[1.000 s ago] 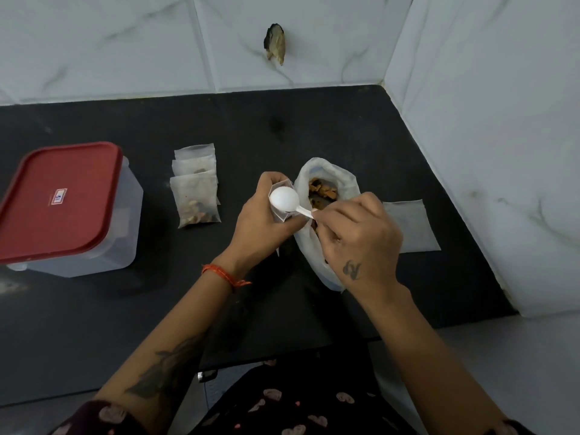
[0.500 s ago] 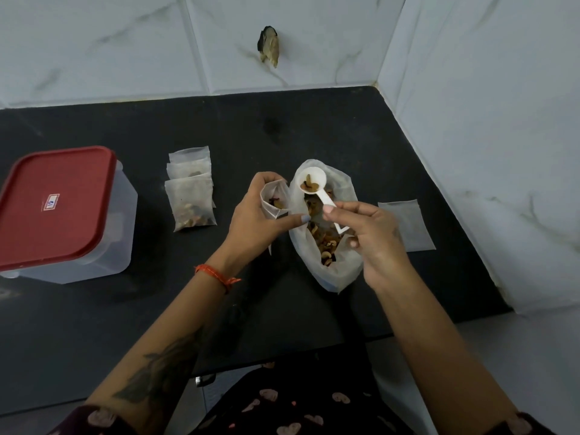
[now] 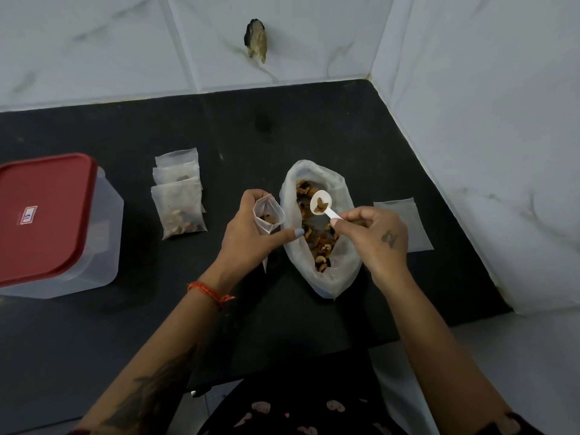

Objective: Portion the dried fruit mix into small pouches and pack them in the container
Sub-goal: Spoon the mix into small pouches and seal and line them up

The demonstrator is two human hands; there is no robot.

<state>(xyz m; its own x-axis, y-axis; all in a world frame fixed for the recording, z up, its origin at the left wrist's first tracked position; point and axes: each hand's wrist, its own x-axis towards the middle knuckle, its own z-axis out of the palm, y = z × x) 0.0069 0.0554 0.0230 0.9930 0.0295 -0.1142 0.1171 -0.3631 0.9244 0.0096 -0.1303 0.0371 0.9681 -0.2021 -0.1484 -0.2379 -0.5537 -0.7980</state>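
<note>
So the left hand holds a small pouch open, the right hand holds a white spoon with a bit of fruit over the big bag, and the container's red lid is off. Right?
Not quite: the head view shows the red lid on the container, closed. The rest stands: left hand holds the small pouch open, right hand holds the white spoon over the big bag.

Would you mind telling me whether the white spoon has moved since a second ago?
Yes. The white spoon has moved right, from over the small pouch in the left hand to above the open bag of dried fruit mix.
</note>
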